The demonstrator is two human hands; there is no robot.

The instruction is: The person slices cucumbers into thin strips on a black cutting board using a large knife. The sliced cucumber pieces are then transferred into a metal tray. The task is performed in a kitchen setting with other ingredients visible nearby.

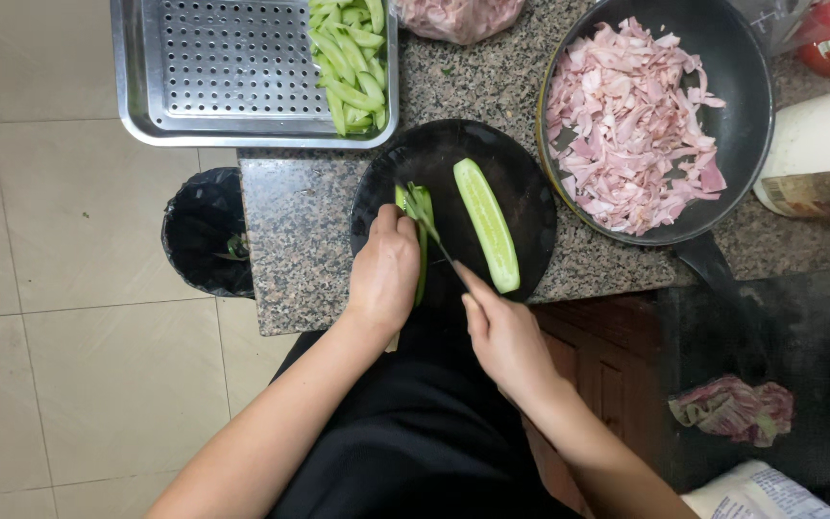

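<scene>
A round black cutting board [521,183] lies on the granite counter [290,221]. My left hand [386,274] presses down on a long green cucumber piece [422,207] at the board's left side. My right hand [503,334] grips a knife [434,235] whose blade cuts lengthwise into that piece. A second cucumber half [489,224], cut face up, lies free on the middle of the board, to the right of the blade.
A steel perforated tray [232,72] with several green cucumber slices [353,62] sits at the back left. A black pan [742,115] of sliced pink meat [626,125] stands at the right. A black bin [204,231] is on the floor.
</scene>
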